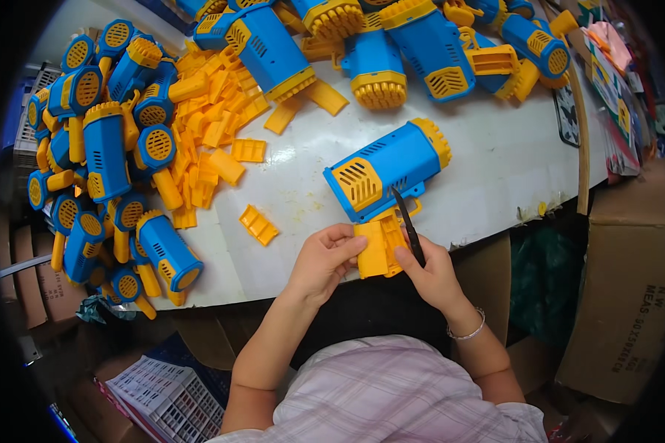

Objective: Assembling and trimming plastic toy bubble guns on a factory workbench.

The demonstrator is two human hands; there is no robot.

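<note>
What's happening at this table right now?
The left hand holds a yellow panel at the handle of a blue-and-yellow toy blaster on the white table. The right hand grips a slim black tool beside that handle. Whether the panel is attached, I can't tell. Loose yellow panels are piled to the left, with more blasters heaped beyond them.

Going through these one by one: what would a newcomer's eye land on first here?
The dense heap of blue-and-yellow toys at the left stands out first, beside a spread of loose yellow pieces. Near the centre, one blue-and-yellow toy lies apart on the white table. Just below it in the picture, the left grip holds a yellow piece and the right grip a slim black tool.
</note>
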